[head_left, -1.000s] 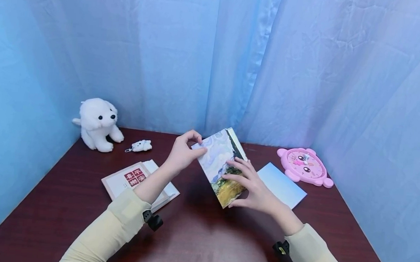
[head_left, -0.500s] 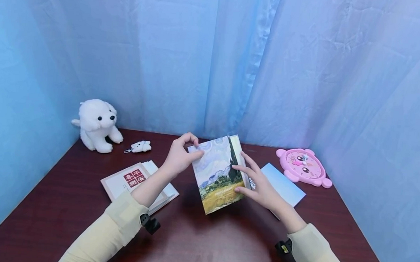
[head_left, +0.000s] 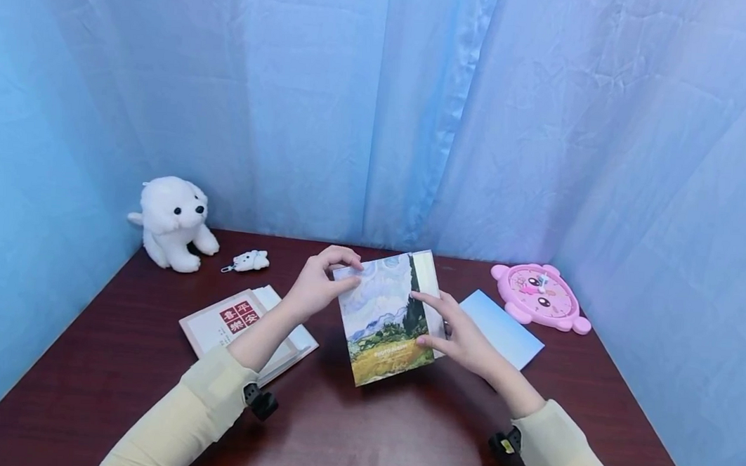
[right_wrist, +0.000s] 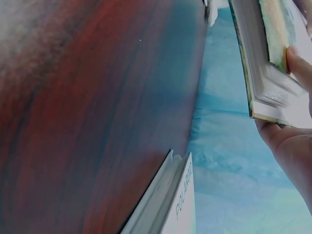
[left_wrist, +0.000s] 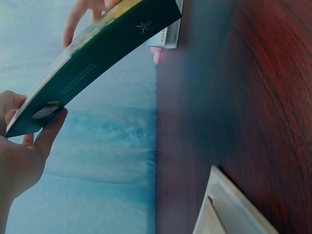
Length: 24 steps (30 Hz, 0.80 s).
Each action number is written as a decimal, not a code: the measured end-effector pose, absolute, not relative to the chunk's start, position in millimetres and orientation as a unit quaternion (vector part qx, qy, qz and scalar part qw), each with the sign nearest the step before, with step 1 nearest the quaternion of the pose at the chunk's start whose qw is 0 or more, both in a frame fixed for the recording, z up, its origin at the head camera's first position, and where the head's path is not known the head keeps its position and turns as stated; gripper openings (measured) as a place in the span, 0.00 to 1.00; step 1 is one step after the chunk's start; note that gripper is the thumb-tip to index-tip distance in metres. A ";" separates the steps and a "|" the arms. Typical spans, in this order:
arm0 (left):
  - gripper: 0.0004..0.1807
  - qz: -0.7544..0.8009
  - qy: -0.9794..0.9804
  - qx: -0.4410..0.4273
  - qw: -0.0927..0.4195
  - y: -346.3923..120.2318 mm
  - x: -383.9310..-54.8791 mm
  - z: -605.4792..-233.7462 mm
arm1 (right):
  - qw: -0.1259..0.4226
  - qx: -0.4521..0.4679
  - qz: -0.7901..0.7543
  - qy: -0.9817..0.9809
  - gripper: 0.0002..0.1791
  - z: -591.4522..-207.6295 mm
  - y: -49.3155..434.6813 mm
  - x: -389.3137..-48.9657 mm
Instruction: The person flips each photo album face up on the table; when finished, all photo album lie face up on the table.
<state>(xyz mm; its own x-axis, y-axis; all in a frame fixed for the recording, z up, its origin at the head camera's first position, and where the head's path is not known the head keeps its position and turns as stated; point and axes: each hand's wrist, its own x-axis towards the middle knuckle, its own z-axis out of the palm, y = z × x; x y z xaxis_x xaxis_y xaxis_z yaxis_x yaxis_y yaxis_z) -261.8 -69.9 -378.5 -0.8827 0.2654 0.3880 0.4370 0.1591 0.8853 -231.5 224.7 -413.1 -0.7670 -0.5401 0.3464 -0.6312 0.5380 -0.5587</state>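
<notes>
A photo album with a painted landscape on its cover is held tilted above the table. My left hand pinches its upper left corner, thumb on the front. In the left wrist view the album's dark green spine shows small print and a pale oval. My right hand grips the right side, thumb and a fingertip on the cover. From the right wrist view, the front cover stands a little apart from the pages, under the right thumb; a pale strip shows along the right edge.
Left on the table lie stacked albums, the top cover bearing red characters. A blue-white album lies right, marked POLAROID on its spine. Behind are a white plush dog, a small white charm and a pink clock.
The album has turned to face the head camera more squarely and come slightly lower and to the left. The right hand has shifted from lying across the cover to its right edge.
</notes>
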 end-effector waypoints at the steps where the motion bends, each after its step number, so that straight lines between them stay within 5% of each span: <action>1: 0.09 -0.597 -0.763 -0.238 0.066 -71.2 -262.6 -379.3 | 0.066 0.337 0.343 -0.874 0.39 -412.2 224.7 -231.6; 24: 0.28 -0.428 -0.807 -0.400 -0.076 -99.1 -280.1 -399.0 | -0.034 0.392 0.307 -0.866 0.36 -408.4 226.6 -255.1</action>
